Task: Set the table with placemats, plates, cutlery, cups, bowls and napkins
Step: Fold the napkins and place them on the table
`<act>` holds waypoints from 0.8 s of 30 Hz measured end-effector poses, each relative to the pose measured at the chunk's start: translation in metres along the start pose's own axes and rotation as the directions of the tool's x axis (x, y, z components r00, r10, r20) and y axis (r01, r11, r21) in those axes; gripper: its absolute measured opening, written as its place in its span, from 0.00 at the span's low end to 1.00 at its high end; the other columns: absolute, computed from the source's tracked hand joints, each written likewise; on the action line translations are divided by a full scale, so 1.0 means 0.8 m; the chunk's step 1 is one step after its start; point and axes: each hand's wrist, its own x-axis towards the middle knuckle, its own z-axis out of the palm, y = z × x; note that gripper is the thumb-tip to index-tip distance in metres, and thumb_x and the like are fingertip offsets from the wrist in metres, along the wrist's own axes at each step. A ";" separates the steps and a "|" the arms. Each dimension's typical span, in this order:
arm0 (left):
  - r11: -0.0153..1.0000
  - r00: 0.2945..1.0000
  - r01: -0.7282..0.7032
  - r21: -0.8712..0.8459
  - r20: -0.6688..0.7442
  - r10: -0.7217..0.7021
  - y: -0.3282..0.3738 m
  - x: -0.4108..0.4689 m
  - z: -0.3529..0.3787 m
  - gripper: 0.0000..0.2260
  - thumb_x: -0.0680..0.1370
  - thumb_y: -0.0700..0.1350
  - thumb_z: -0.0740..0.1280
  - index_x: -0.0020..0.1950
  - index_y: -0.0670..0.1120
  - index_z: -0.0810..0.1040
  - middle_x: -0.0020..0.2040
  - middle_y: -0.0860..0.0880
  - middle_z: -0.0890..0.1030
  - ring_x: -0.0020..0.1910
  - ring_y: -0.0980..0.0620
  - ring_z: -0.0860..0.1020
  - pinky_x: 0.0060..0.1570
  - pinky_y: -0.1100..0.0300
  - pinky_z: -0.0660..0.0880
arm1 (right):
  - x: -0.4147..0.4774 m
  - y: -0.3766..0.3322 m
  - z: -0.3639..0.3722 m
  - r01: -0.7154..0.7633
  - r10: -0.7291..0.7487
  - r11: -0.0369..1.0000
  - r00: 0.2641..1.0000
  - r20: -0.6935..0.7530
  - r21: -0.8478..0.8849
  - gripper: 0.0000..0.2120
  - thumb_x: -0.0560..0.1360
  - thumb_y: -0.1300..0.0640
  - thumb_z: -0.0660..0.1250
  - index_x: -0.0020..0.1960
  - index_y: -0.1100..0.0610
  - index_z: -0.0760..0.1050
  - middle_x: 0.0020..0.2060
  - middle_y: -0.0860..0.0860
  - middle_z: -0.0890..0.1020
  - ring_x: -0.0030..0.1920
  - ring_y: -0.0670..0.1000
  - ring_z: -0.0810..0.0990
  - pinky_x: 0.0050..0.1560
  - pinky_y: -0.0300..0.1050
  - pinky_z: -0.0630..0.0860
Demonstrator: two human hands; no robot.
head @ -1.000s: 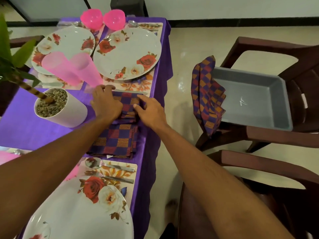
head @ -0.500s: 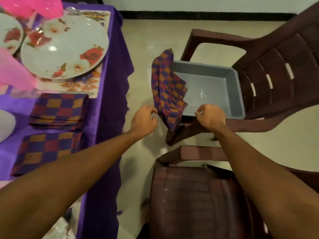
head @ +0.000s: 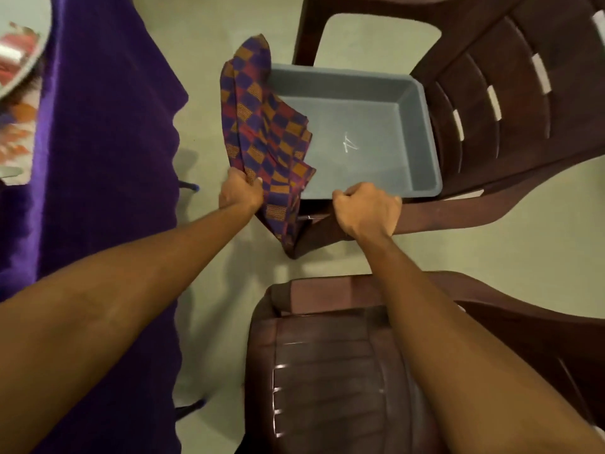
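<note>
The left hand is closed around the lower edge of the checked napkin, fingers pinched into the cloth at about 9 o'clock of the grey tray. The right hand is curled into a loose fist at the tray's near rim, roughly 6 o'clock of it; whether it grips the rim, a corner of the cloth or nothing cannot be told from here. 1 second ago both hands were pressing folded napkins flat on the table; half a second ago they were open and reaching toward the cloth without touching it. Now the left has taken hold, and the view has swung away from the place settings. The napkin hangs draped over the tray's left wall, its upper part inside the tray and its tail dangling below the rim toward the floor. The tray sits on the seat of a brown chair at 1 o'clock of the hands, with nothing else visible inside it. A second brown chair stands at 6 o'clock, and the purple tablecloth falls at 9 o'clock, with a plate blurred at 10 o'clock. This looks like the last napkin, so the task seems close to done: lifting, folding and placing it remain.
</note>
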 end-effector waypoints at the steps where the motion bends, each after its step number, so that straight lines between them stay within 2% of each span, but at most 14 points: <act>1: 0.999 0.998 -0.041 0.024 -0.037 0.042 -0.001 0.001 -0.001 0.11 0.80 0.51 0.67 0.56 0.46 0.74 0.54 0.46 0.80 0.53 0.45 0.79 0.53 0.50 0.77 | 0.000 0.000 0.001 0.001 -0.001 1.000 1.000 -0.010 0.006 0.19 0.75 0.45 0.58 0.35 0.54 0.80 0.27 0.48 0.72 0.33 0.54 0.71 0.47 0.50 0.62; 3: 0.992 0.987 -0.126 0.022 -0.095 0.127 0.001 -0.003 -0.003 0.07 0.80 0.50 0.67 0.51 0.47 0.76 0.49 0.47 0.80 0.48 0.48 0.78 0.48 0.54 0.75 | -0.001 0.001 0.003 0.012 -0.012 1.000 0.999 -0.034 0.014 0.20 0.75 0.44 0.58 0.35 0.53 0.80 0.27 0.47 0.74 0.33 0.52 0.73 0.47 0.50 0.63; 5: 0.976 0.976 -0.197 -0.093 -0.111 0.187 0.014 -0.010 -0.009 0.06 0.79 0.48 0.68 0.47 0.47 0.76 0.46 0.49 0.80 0.47 0.49 0.78 0.47 0.56 0.74 | -0.002 0.001 0.005 0.027 -0.026 0.999 0.999 -0.048 0.029 0.20 0.75 0.44 0.58 0.34 0.53 0.80 0.27 0.47 0.76 0.33 0.51 0.74 0.47 0.50 0.63; 8: 0.922 0.959 -0.283 -0.266 -0.061 0.277 0.048 -0.016 -0.016 0.06 0.77 0.47 0.70 0.43 0.47 0.76 0.43 0.51 0.80 0.45 0.50 0.79 0.52 0.51 0.78 | -0.002 0.003 0.004 0.033 -0.030 0.998 0.997 -0.065 0.049 0.19 0.74 0.44 0.58 0.34 0.53 0.80 0.27 0.47 0.77 0.33 0.51 0.74 0.47 0.49 0.62; 11: 0.854 0.942 -0.301 -0.424 0.006 0.335 0.085 -0.024 -0.031 0.10 0.77 0.44 0.70 0.37 0.50 0.72 0.38 0.52 0.78 0.41 0.53 0.77 0.53 0.45 0.78 | -0.003 0.004 0.005 0.045 -0.040 0.997 0.996 -0.081 0.057 0.20 0.75 0.43 0.58 0.36 0.53 0.82 0.29 0.48 0.78 0.35 0.53 0.75 0.47 0.49 0.62; 13: 0.816 0.934 -0.300 -0.494 0.019 0.356 0.104 -0.033 -0.046 0.10 0.77 0.43 0.70 0.38 0.49 0.72 0.39 0.49 0.79 0.43 0.52 0.78 0.55 0.45 0.79 | -0.002 0.004 0.005 0.057 -0.049 0.996 0.994 -0.098 0.072 0.22 0.76 0.41 0.58 0.38 0.52 0.83 0.29 0.48 0.78 0.35 0.53 0.74 0.48 0.49 0.61; 17: 0.768 0.917 -0.285 -0.573 0.069 0.392 0.116 -0.063 -0.079 0.07 0.79 0.40 0.69 0.42 0.46 0.74 0.46 0.42 0.81 0.51 0.42 0.81 0.58 0.47 0.79 | -0.001 0.009 0.005 0.074 -0.054 0.986 0.989 -0.135 0.147 0.25 0.81 0.39 0.54 0.44 0.51 0.83 0.36 0.50 0.83 0.39 0.53 0.74 0.50 0.50 0.62; 19: 0.756 0.911 -0.274 -0.595 0.093 0.403 0.113 -0.083 -0.097 0.08 0.79 0.40 0.68 0.41 0.47 0.73 0.48 0.41 0.81 0.53 0.44 0.81 0.57 0.49 0.80 | -0.003 0.012 0.001 0.071 -0.038 0.970 0.989 -0.144 0.232 0.23 0.82 0.41 0.53 0.44 0.51 0.81 0.38 0.50 0.82 0.43 0.55 0.77 0.52 0.50 0.62; 22: 0.750 0.896 -0.271 -0.604 0.125 0.425 0.104 -0.114 -0.121 0.09 0.80 0.40 0.68 0.41 0.48 0.74 0.49 0.40 0.82 0.54 0.44 0.81 0.56 0.49 0.80 | -0.007 0.011 -0.015 -0.004 0.019 0.921 0.999 -0.035 0.389 0.24 0.83 0.41 0.52 0.43 0.53 0.80 0.41 0.48 0.82 0.48 0.54 0.79 0.55 0.50 0.65; 23: 0.747 0.890 -0.270 -0.607 0.139 0.435 0.102 -0.125 -0.128 0.09 0.80 0.40 0.68 0.40 0.48 0.74 0.50 0.40 0.82 0.54 0.44 0.81 0.57 0.49 0.80 | -0.006 0.007 -0.025 -0.066 0.046 0.872 0.998 0.052 0.485 0.27 0.83 0.38 0.52 0.43 0.54 0.81 0.40 0.48 0.83 0.48 0.53 0.80 0.55 0.50 0.67; 24: 0.749 0.883 -0.272 -0.604 0.153 0.444 0.100 -0.137 -0.134 0.09 0.79 0.40 0.68 0.40 0.48 0.74 0.50 0.39 0.82 0.54 0.44 0.81 0.57 0.49 0.80 | -0.010 0.002 -0.038 -0.134 0.055 0.780 0.988 0.146 0.611 0.28 0.82 0.37 0.52 0.42 0.54 0.82 0.39 0.49 0.84 0.46 0.51 0.80 0.54 0.49 0.70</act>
